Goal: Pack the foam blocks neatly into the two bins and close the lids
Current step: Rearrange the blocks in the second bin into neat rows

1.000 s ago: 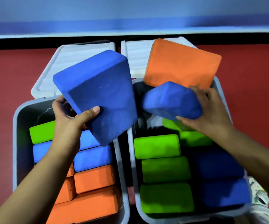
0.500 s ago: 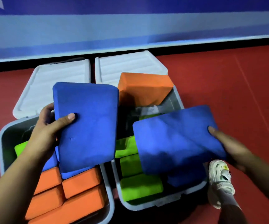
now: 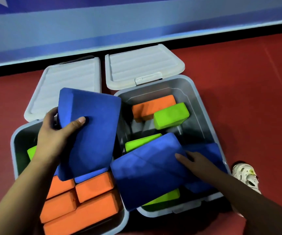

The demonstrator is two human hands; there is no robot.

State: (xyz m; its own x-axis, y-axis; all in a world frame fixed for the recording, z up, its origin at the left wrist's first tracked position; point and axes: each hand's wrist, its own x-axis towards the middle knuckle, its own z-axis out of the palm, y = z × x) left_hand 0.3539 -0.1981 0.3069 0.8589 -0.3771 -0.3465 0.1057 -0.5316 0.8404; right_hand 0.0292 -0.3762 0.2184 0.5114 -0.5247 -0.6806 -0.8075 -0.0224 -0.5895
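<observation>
Blue block (image 3: 92,133) gripped by left hand (image 3: 55,138); right hand (image 3: 196,162) fingers flat on second blue block (image 3: 147,170), hiding greens.

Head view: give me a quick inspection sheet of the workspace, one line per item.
Surface: red floor, both bins standing on it.
Job's things: left bin holds orange, blue and green blocks in rows; right bin holds an orange block and green block lying loose at the far end. Both lids open.
Clutter: nothing seen.
Grippers: left hand grips a blue block above the left bin; right hand rests with straight fingers on a second blue block lying tilted across the right bin.
Cables: nothing seen.
Surroundings: blue wall; a white shoe beside the right bin.
</observation>
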